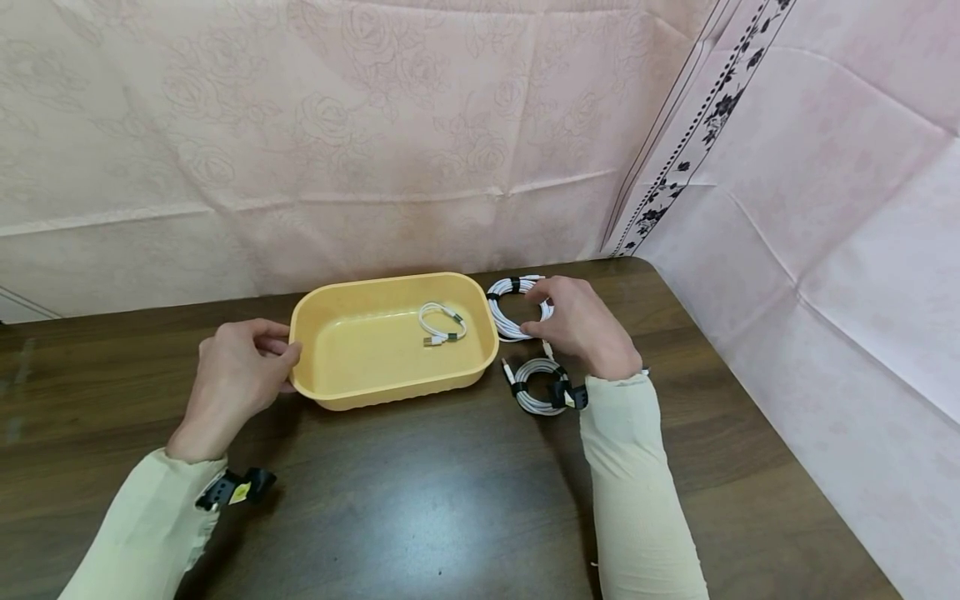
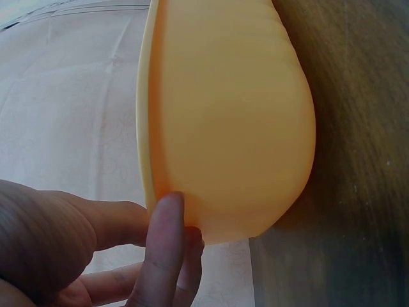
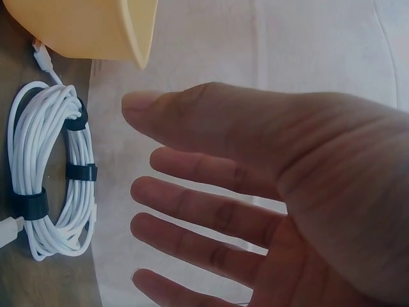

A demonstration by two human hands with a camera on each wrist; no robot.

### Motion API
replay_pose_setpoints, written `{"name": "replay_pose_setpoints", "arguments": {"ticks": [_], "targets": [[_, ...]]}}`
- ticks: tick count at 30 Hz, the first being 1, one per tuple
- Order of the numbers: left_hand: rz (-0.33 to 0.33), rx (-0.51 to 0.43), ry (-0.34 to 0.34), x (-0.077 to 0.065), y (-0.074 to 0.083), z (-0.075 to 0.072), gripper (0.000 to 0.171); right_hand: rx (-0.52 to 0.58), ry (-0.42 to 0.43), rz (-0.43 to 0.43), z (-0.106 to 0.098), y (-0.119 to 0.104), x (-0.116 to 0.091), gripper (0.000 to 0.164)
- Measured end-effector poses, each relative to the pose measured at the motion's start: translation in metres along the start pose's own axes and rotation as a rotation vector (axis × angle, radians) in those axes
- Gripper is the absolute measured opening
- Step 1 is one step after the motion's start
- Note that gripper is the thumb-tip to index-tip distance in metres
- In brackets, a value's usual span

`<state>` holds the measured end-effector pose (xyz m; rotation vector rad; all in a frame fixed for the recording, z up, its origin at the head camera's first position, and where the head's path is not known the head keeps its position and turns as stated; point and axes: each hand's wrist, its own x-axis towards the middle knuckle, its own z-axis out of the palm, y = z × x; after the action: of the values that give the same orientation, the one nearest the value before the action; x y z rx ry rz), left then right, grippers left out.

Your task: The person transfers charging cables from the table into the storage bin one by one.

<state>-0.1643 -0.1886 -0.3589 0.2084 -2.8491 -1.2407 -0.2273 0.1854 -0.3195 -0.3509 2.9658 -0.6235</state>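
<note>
A yellow plastic basin (image 1: pixel 337 392) stands near the table's back edge. Inside it lies a short white USB cable (image 1: pixel 457 337), coiled. My left hand (image 1: pixel 243 367) pinches the basin's left end at the rim; in the left wrist view a fingertip (image 2: pixel 167 217) lies against the outer wall. Right of the basin is a coiled white cable (image 1: pixel 497 312) with black straps, partly covered by my right hand (image 1: pixel 581 325). That hand hovers over the coil, fingers spread and thumb apart, holding nothing in the right wrist view. Nearer me lies a second coiled cable (image 1: pixel 528 404), greyish white with black straps.
A dark wooden table (image 1: pixel 420 500) carries everything. Pale floral cloth (image 1: pixel 360 150) hangs behind it, and another cloth (image 1: pixel 840 250) lines the right side. Black wrist devices (image 1: pixel 236 489) are strapped over light sleeves.
</note>
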Motion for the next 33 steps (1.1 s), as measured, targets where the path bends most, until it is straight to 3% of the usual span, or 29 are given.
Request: {"name": "replay_pose_setpoints", "arguments": {"ticks": [12,33], "targets": [[-0.024,0.003,-0.002,0.000,0.001,0.002,0.038,0.000,0.000,0.029,-0.002,0.007,0.000,0.040],[-0.005,0.005,0.003,0.000,0.001,0.000,0.037,0.028,-0.029,0.081,-0.008,0.019,-0.002,0.044]]}}
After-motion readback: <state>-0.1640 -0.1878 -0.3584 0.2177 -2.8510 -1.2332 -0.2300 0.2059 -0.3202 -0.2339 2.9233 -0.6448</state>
